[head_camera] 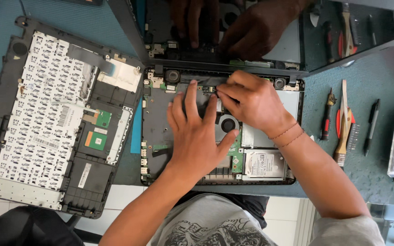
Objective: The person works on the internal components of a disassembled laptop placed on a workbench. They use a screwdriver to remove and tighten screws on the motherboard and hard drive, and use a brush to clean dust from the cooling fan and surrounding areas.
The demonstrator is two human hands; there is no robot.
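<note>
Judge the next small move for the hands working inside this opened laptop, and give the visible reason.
Probably ease the pinched part free with the right hand: its fingertips pinch something small at the top edge of the laptop base, near the hinge, while the left hand lies flat, steadying the base.

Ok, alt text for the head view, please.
Both hands work inside an opened laptop base: left hand flat on the board, right hand pinching at the hinge edge. The removed keyboard cover lies alongside; hand tools opposite.
</note>
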